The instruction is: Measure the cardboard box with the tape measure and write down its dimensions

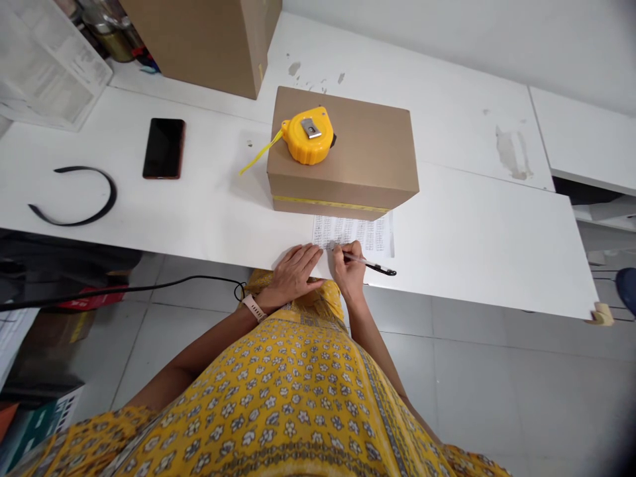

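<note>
My right hand (350,268) grips a pen (373,266), its tip down at the left part of a paper sheet (382,238) covered in rows of small writing. Flat on the table edge lies my left hand (297,270), fingers stretched out beside the sheet's left edge, holding nothing. A closed cardboard box (370,142) rests just beyond the sheet and hides its far part. On top of the box, toward the left, sits a yellow tape measure (309,136) with a yellow wrist strap hanging over the box edge.
A dark phone (164,148) and a black curved band (112,199) lie on the white table (218,218) to the left. Behind them stand a larger cardboard box (209,40) and a translucent container (44,66). A black cable (189,279) runs below the table edge.
</note>
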`<state>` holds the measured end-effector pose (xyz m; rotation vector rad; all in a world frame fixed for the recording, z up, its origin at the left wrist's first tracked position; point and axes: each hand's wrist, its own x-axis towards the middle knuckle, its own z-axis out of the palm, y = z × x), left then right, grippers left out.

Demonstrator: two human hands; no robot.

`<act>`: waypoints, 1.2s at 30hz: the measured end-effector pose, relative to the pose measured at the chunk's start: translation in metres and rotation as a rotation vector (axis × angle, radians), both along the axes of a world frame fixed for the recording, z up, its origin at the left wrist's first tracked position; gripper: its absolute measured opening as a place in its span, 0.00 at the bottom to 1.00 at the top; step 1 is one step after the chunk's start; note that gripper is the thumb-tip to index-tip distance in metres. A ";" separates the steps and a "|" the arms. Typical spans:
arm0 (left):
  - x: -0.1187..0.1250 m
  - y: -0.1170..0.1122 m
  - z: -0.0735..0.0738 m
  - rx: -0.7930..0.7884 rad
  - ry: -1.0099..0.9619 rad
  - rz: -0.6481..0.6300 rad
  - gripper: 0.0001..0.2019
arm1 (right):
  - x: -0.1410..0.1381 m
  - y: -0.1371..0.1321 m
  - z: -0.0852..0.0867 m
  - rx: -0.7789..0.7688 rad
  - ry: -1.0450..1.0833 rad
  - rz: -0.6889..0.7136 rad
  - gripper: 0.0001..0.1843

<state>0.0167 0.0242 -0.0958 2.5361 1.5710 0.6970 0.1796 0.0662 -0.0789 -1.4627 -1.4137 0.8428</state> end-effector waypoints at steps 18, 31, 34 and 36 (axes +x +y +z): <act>-0.001 0.000 0.001 -0.038 0.010 -0.016 0.31 | 0.000 0.001 0.002 0.015 0.005 -0.004 0.15; -0.001 -0.001 0.002 -0.019 0.004 -0.008 0.30 | 0.001 0.001 0.000 0.025 -0.025 -0.002 0.12; -0.001 0.000 0.003 -0.047 0.007 -0.009 0.30 | 0.001 0.000 0.000 0.020 -0.028 -0.002 0.12; -0.001 0.000 0.003 -0.045 0.003 -0.012 0.31 | 0.001 0.000 -0.001 0.020 -0.017 -0.002 0.12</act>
